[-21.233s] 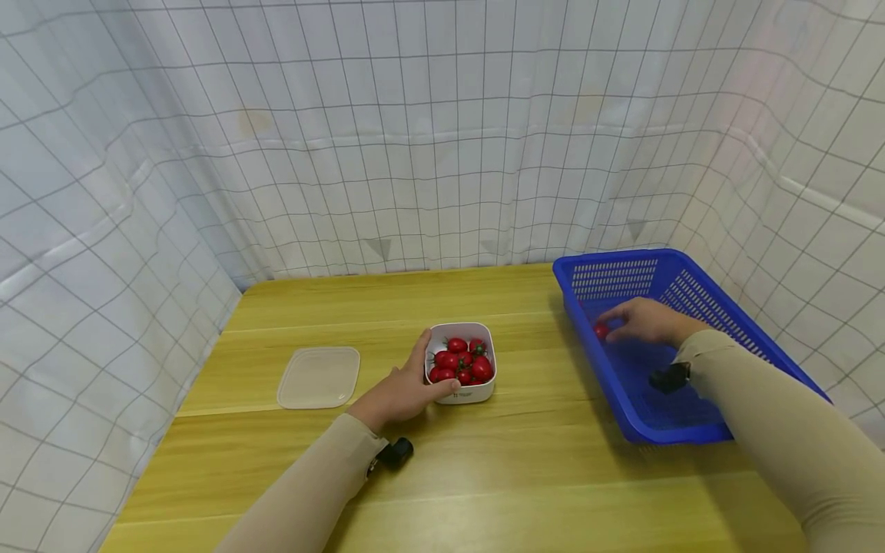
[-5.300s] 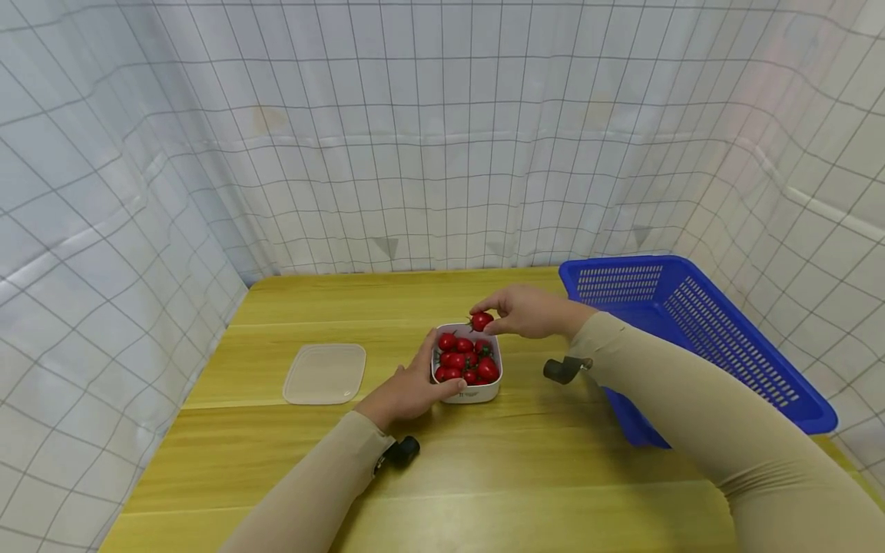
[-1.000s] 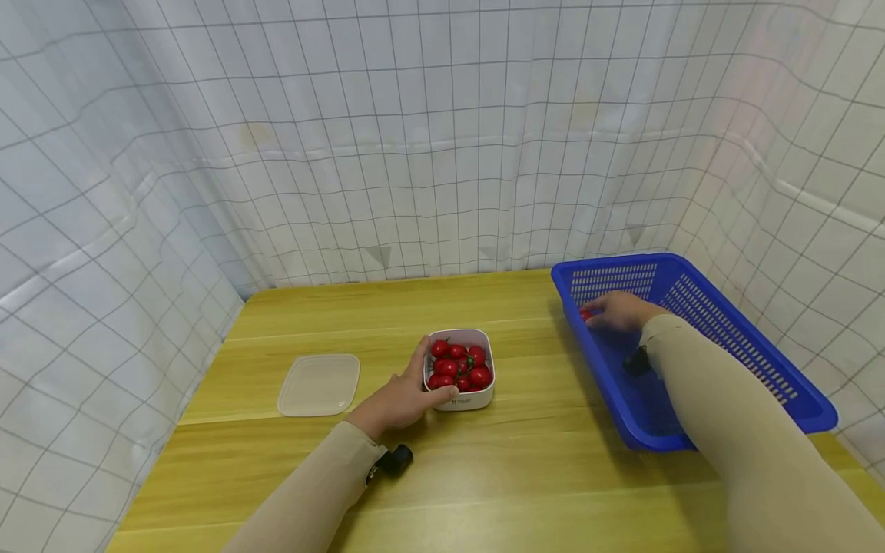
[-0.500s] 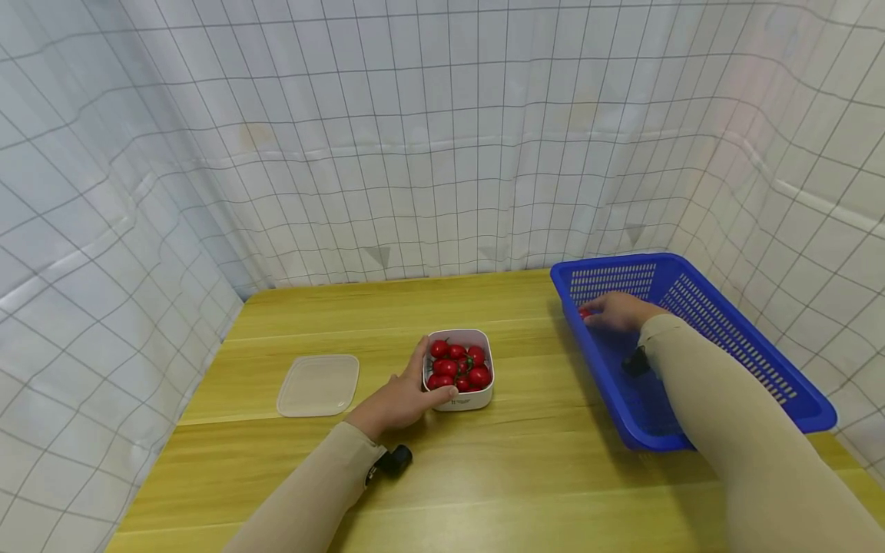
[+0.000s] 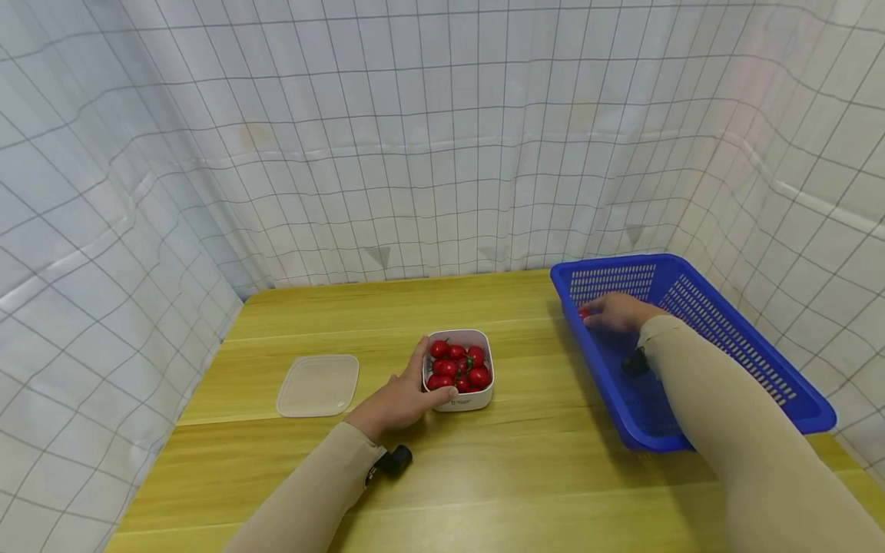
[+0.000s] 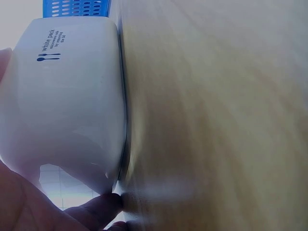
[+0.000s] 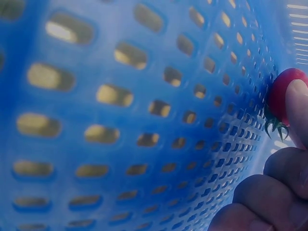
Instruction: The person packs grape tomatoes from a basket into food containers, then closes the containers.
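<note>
My left hand [image 5: 397,395] holds a small white square food container [image 5: 470,401], its thumb along the front wall and its fingers on the left side. Cherry tomatoes [image 5: 445,368] with green stems fill much of the container. In the left wrist view, the white wall of the container [image 6: 72,96] carries printed lettering and stands on the table. My right hand [image 5: 618,312] is down inside the blue basket, by its left wall. There it pinches a cherry tomato [image 7: 281,94], whose green calyx shows in the right wrist view; the thumb covers part of the fruit.
The blue perforated basket [image 5: 625,426] stands at the table's right side. A flat translucent lid [image 5: 318,385] lies left of the container. Wooden table [image 5: 525,476] stretches between container and basket. White gridded curtains [image 5: 442,153] enclose the back and sides.
About five seconds ago my right hand held a tomato over the container; now it is back in the basket at another tomato. Over the last second both hands stay nearly still.
</note>
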A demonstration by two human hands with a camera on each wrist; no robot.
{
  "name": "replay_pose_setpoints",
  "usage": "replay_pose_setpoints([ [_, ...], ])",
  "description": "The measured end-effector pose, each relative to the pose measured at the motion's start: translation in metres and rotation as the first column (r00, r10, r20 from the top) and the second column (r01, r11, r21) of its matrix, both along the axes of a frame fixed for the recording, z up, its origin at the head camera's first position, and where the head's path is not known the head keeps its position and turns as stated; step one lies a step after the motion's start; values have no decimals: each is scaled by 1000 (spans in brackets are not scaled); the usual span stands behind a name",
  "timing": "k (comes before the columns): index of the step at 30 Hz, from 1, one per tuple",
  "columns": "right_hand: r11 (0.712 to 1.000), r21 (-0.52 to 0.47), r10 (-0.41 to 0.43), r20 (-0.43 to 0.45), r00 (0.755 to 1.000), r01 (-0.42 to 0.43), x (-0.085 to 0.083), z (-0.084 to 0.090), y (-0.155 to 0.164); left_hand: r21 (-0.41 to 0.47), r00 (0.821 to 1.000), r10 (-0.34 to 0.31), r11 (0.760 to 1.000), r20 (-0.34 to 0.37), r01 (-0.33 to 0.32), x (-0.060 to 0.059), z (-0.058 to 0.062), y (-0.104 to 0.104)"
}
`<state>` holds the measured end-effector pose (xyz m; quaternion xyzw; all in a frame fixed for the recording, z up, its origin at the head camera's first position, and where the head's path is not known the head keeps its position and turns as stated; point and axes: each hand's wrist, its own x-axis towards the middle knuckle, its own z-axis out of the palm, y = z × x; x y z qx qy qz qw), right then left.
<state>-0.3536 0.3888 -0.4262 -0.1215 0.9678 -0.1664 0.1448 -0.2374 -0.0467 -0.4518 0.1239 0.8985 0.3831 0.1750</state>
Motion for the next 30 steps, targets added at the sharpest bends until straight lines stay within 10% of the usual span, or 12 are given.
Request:
replay_pose_setpoints([
  [30, 1000, 20, -2, 40, 999, 2, -1, -1, 2, 26, 1000, 7, 1000, 5, -7, 0, 0, -1],
])
